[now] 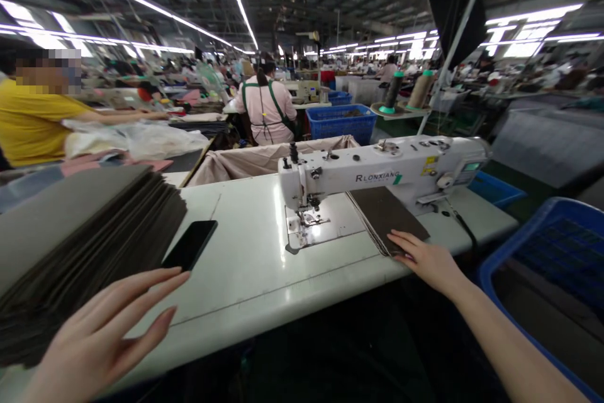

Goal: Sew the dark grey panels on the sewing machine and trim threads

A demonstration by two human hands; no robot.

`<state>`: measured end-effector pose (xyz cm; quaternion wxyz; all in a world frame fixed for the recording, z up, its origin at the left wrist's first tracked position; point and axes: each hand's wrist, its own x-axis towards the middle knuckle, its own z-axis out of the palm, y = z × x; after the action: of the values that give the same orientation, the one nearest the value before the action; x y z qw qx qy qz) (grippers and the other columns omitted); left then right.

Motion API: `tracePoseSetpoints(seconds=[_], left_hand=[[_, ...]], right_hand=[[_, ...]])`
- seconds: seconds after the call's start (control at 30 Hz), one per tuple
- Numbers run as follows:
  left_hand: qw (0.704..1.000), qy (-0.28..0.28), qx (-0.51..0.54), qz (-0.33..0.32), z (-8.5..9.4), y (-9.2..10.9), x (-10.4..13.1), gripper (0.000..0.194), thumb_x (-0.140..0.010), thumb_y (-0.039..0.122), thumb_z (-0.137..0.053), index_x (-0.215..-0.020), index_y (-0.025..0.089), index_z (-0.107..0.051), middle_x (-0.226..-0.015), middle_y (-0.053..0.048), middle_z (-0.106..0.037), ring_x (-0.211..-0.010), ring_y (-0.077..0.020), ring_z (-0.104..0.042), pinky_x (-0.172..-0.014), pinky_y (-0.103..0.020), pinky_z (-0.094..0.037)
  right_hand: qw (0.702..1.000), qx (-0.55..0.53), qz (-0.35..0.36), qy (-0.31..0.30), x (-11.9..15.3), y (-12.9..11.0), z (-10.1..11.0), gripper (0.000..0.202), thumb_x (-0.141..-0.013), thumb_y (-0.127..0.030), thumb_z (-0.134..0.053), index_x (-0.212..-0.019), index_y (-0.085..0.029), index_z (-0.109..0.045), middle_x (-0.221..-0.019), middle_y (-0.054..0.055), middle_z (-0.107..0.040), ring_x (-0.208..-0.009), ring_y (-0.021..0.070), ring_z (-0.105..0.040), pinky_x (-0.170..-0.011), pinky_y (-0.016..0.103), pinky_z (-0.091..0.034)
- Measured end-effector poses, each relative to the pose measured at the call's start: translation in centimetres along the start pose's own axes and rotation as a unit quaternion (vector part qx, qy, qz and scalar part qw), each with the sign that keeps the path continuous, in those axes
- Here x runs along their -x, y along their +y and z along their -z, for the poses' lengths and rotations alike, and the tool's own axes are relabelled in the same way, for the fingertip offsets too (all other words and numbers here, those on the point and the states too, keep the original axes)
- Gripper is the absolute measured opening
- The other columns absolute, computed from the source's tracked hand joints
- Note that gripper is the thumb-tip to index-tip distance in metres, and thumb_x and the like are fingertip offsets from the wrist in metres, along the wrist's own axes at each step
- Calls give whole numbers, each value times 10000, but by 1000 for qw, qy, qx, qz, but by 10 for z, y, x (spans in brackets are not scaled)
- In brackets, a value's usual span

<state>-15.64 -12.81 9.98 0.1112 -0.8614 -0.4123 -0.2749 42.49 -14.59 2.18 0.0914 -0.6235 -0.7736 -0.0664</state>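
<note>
My left hand (117, 321) hovers over the front left of the sewing table (245, 258), fingers stretched out and thumb apart, with nothing in it. Its fingertips come close to a black phone (192, 244) lying on the table. Left of the phone rises a tall stack of dark grey-brown fabric pieces (89, 233). My right hand (425, 258) grips the near edge of a smaller stack of dark fabric pieces (394, 214), fingers on top and thumb at the edge. That stack lies under the arm of a white sewing machine (377, 167), right of its needle area.
A blue plastic basket (491, 264) stands at the right by the table. Thread cones (394, 92) sit behind the machine. A beige cloth-lined bin (236, 164) adjoins the back edge. One person in yellow (33, 120) is at the left; another (267, 104) sits ahead.
</note>
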Motion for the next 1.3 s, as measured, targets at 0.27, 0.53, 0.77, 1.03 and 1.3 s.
tracePoseSetpoints(seconds=[0.27,0.53,0.77,1.03,1.3], left_hand=[[986,-98,125,-48,-65,57,-42,435,-899,246,-561,-1322,336,-510,-1276,-44,-582,-1117,-225,-607,-903,-315,-529],[949,-207,224,-73,-155,151,-78,507,-970,284,-469,-1460,303,-340,-1516,-18,-402,-1396,-219,-366,-1156,-437,-340],[973,-206,104,-1,-159,114,-22,518,-961,329,-481,-1461,315,-342,-1486,-30,-445,-1336,-260,-448,-1078,-464,-432],[968,-216,112,55,-144,92,-28,292,-952,358,-483,-1219,243,-521,-1477,-65,-434,-1353,-266,-419,-1111,-473,-401],[962,-240,127,6,-175,66,-92,560,-950,412,-489,-1469,271,-334,-1542,-67,-349,-1405,-266,-343,-1150,-477,-327]], right_hand=[[978,-192,43,65,0,-42,45,398,-874,-94,-433,-1227,-225,-563,-1186,39,-636,-981,161,-631,-816,284,-478],[869,-362,303,-151,-11,-204,35,211,-892,-287,-583,-1071,-203,-658,-998,-10,-706,-892,120,-650,-759,184,-441],[912,-345,185,-124,-78,-174,-2,247,-977,-315,-478,-1163,-231,-616,-1170,9,-660,-1045,140,-617,-895,230,-451],[969,-171,146,-101,-145,-152,-40,495,-936,-243,-463,-1418,-349,-425,-1491,-43,-408,-1141,202,-588,-912,332,-487],[973,-191,111,-64,-141,-152,-51,468,-929,-236,-458,-1397,-254,-460,-1442,16,-475,-1212,197,-535,-983,329,-452]])
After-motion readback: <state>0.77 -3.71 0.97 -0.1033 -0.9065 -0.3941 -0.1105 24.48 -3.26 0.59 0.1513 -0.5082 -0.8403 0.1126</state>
